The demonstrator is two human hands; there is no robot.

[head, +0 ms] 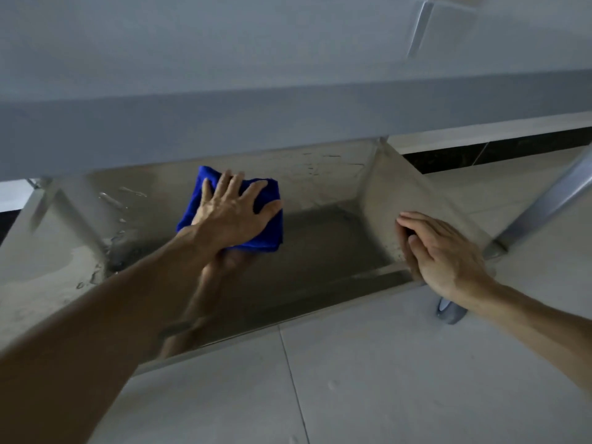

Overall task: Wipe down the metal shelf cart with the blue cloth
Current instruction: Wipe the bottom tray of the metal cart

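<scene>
Over a pale tiled floor (368, 379), the cart's (320, 245) shiny steel lower shelf (326, 238) held water droplets (112, 200) and the folded blue cloth (224, 216), pressed flat beneath the left hand's (230, 209) spread fingers, while the right hand (439, 251) rested open-fingered against the shelf's right rim.

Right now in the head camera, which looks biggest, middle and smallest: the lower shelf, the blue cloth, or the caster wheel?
1. lower shelf
2. blue cloth, partly covered by the left hand
3. caster wheel, partly hidden behind the right forearm
</scene>
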